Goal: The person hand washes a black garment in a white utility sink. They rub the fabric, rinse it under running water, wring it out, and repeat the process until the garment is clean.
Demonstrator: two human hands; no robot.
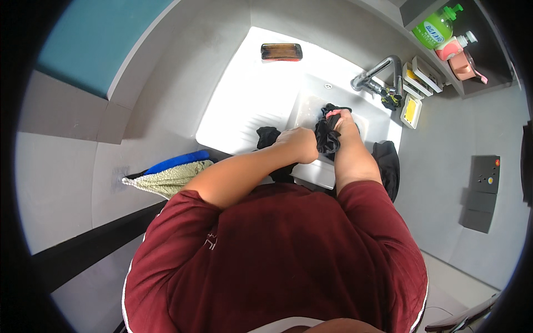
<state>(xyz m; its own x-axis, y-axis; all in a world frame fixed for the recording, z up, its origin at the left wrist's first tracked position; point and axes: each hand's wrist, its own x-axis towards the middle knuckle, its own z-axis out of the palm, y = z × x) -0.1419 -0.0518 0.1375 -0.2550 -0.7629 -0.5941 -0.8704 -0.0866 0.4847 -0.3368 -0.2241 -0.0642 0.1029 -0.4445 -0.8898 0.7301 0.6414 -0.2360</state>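
My right hand (343, 117) is closed on a wet-looking bunched black cloth (327, 135) over the basin (306, 102) of the white sink. My left hand (301, 143) is in a fist beside the same cloth, lower and to the left, seemingly gripping it, with its fingertips hidden. More black fabric (266, 137) lies at the sink's left part, under and behind my left hand. A chrome tap (377, 77) stands at the basin's back right.
A brown soap bar or brush (281, 52) lies on the ribbed drainboard (233, 111). Soap dishes (412, 111) and a shelf with pump bottles (433, 28) are at right. Towels (175, 177) hang at left. Black fabric (386, 166) hangs right of the basin.
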